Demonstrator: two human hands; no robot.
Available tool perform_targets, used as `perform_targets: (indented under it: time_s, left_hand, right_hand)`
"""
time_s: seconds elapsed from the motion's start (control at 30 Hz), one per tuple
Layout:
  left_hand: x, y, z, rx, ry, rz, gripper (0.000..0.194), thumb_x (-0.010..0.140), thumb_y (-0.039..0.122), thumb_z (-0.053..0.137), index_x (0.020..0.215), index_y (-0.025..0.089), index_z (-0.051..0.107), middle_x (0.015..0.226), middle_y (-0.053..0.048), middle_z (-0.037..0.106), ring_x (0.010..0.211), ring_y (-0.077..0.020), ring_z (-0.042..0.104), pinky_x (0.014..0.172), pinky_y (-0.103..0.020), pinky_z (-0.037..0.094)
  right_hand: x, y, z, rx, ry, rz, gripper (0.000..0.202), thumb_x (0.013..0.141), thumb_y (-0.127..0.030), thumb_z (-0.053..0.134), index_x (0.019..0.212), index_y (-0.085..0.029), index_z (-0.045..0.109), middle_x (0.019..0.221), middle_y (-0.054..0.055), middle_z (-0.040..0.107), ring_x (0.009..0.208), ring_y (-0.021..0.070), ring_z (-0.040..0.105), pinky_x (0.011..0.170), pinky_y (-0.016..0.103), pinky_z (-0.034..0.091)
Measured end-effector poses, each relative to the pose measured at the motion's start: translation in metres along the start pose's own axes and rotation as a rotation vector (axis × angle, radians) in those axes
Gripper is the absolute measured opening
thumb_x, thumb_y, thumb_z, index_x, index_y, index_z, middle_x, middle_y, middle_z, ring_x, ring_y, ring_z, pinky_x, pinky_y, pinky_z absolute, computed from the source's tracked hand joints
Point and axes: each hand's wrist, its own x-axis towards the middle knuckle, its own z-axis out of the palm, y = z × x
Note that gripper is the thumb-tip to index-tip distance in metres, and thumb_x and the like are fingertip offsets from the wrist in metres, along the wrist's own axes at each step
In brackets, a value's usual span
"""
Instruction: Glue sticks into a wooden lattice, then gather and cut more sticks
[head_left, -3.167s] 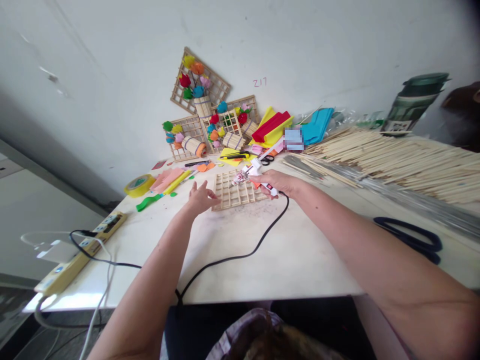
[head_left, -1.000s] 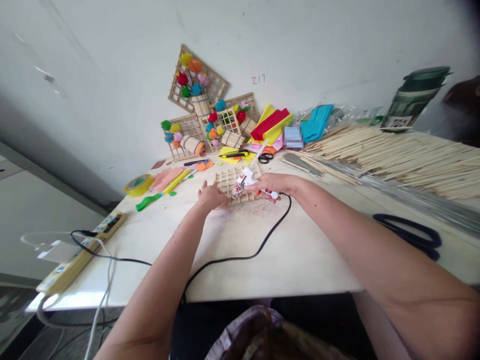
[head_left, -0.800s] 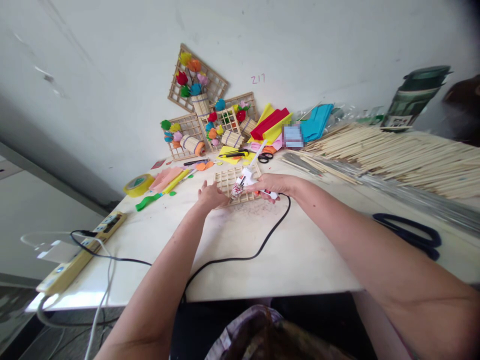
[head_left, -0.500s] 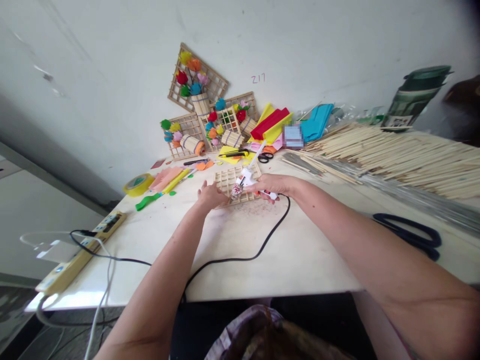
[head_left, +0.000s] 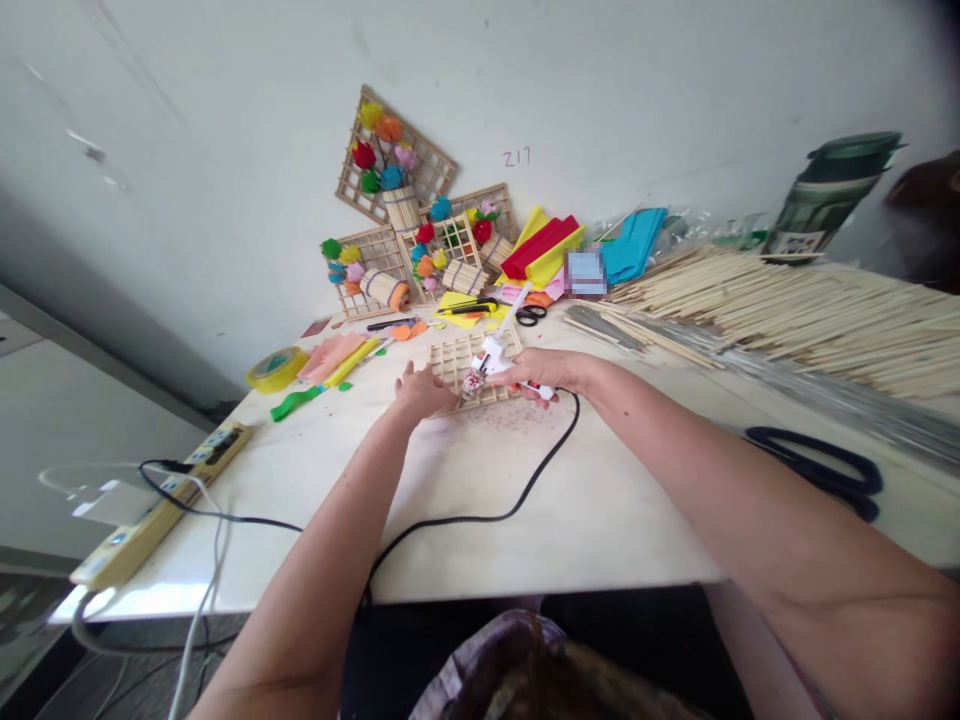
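In my right hand [head_left: 536, 372] is a white hot glue gun [head_left: 491, 358], with a pale glue stick [head_left: 516, 308] rising from its back. Its patterned front end slants down to the left, and the nozzle tip is close to the near left corner of a small wooden lattice [head_left: 454, 352]. The lattice lies flat on the table, partly hidden under the gun and my hands. At that same corner, my left hand [head_left: 426, 390] grips the lattice's edge with the thumb side, while its other fingers spread outward. A black cord [head_left: 517, 508] trails from the gun's handle.
Finished lattices with paper flowers [head_left: 390, 180] lean against the wall. Thin wooden sticks [head_left: 780, 310] pile up at right, near large dark scissors [head_left: 817, 465]. Yellow tape [head_left: 277, 370] and a power strip [head_left: 165, 505] occupy the left. Small scissors [head_left: 531, 315] lie behind the lattice.
Almost nothing differs. Both hands, the glue gun and the lattice keep practically the same places.
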Motion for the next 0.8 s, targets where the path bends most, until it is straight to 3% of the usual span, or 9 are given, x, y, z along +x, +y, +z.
perform_targets:
  time_s: [0.2, 0.37, 0.5, 0.8]
  left_hand:
    - [-0.001, 0.001, 0.002, 0.022, -0.017, -0.087, 0.023, 0.058, 0.041, 0.061, 0.074, 0.024, 0.061, 0.124, -0.001, 0.052, 0.135, -0.0240, 0.006, 0.106, -0.041, 0.017]
    - [0.000, -0.004, 0.006, 0.029, 0.013, -0.047, 0.024, 0.056, 0.049, 0.061, 0.069, 0.029, 0.062, 0.129, 0.006, 0.048, 0.135, -0.0282, 0.000, 0.107, -0.048, 0.012]
    - [-0.003, -0.005, 0.008, 0.024, 0.052, -0.041, 0.024, 0.057, 0.049, 0.063, 0.070, 0.029, 0.064, 0.137, 0.008, 0.037, 0.135, -0.0310, 0.000, 0.106, -0.049, 0.013]
    - [-0.013, 0.001, 0.002, 0.008, 0.003, -0.042, 0.023, 0.060, 0.047, 0.062, 0.072, 0.027, 0.064, 0.143, 0.008, 0.026, 0.134, -0.0326, -0.003, 0.106, -0.050, 0.011]
  right_hand:
    - [-0.001, -0.001, 0.000, 0.006, -0.004, -0.005, 0.045, 0.067, -0.059, 0.058, 0.064, -0.016, 0.045, 0.041, -0.005, 0.042, 0.032, 0.0061, 0.042, 0.027, 0.016, 0.026]
    - [-0.004, -0.003, -0.004, 0.028, -0.014, -0.001, 0.044, 0.068, -0.057, 0.058, 0.064, -0.016, 0.045, 0.042, -0.005, 0.042, 0.032, 0.0069, 0.043, 0.026, 0.016, 0.027]
    - [-0.008, -0.004, -0.009, 0.052, 0.012, 0.004, 0.042, 0.068, -0.056, 0.059, 0.064, -0.016, 0.045, 0.042, -0.005, 0.043, 0.032, 0.0070, 0.043, 0.026, 0.017, 0.027]
    - [-0.011, -0.003, -0.017, 0.080, 0.028, -0.034, 0.042, 0.069, -0.055, 0.058, 0.064, -0.015, 0.046, 0.041, -0.004, 0.043, 0.032, 0.0066, 0.041, 0.027, 0.017, 0.028]
